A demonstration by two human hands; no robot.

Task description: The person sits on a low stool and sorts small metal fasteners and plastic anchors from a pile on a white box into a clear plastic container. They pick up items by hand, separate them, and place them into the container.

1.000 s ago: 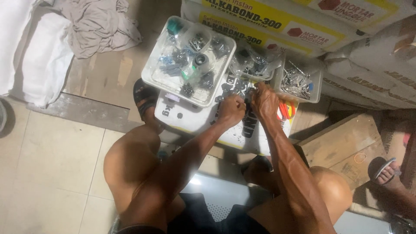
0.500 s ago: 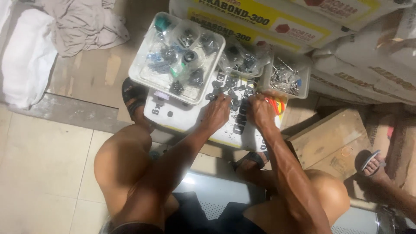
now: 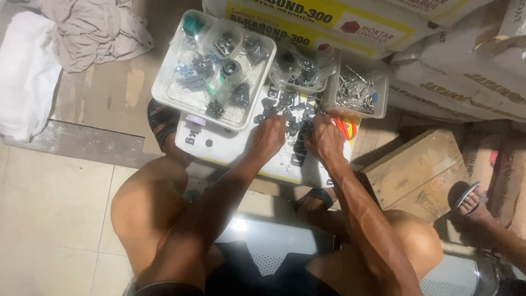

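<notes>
- The left hand (image 3: 269, 137) is reaching forward from a bent elbow, palm down, knuckles up; its fingers are curling into the heap of small dark metal parts (image 3: 285, 112) lying just ahead of it; whether it is gripping one cannot be told.
- The right hand (image 3: 324, 140) is lying just beside it, palm down, forearm stretching straight out over the knee; its fingertips are buried among the same parts, its grip hidden.
- Both hands are resting on a white sheet (image 3: 230, 148) spread under them.
- Beyond the left hand a clear tray (image 3: 164, 90) is holding more fittings; beyond the right a smaller clear tub (image 3: 356, 90) is holding shiny pieces.
- An orange loop (image 3: 346, 127) is lying just right of the right hand.
</notes>
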